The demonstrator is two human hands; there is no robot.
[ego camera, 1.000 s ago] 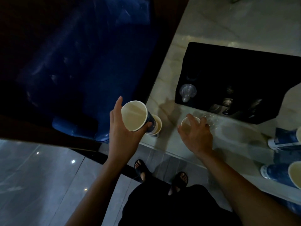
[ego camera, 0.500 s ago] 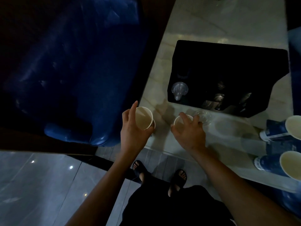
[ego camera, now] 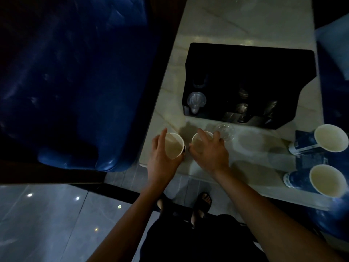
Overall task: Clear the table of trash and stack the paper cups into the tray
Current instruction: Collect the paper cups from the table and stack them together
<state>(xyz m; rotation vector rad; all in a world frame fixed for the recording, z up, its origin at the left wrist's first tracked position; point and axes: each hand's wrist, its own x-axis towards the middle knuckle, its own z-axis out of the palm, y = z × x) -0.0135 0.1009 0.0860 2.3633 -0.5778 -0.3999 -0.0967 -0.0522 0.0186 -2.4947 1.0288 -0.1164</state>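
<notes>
The room is dim; a pale marble table (ego camera: 245,21) runs away from the person, with glossy grey floor tiles (ego camera: 37,224) below and a blue chair (ego camera: 71,82) beyond the left hand. The left hand (ego camera: 162,163) grips a paper cup (ego camera: 173,145) at the table's near corner, fingers curled round its far side and thumb on the near side, mouth up. Just to its right, the right hand (ego camera: 209,152) closes over a second cup (ego camera: 198,143), fingers draped across the rim; whether that cup is lifted or stands on the table cannot be told. A clear plastic lid (ego camera: 225,131) lies just past the right fingertips. Beyond both hands sits the black tray (ego camera: 245,72), its inside so dark that only faint glints and a clear dome lid (ego camera: 196,101) at its near left corner can be made out. Well to the right of the right hand, two blue cups (ego camera: 319,140) lie on their sides, the nearer one (ego camera: 313,180) at the table's edge. Sandalled feet (ego camera: 203,203) show below, partly hidden by dark clothing.
</notes>
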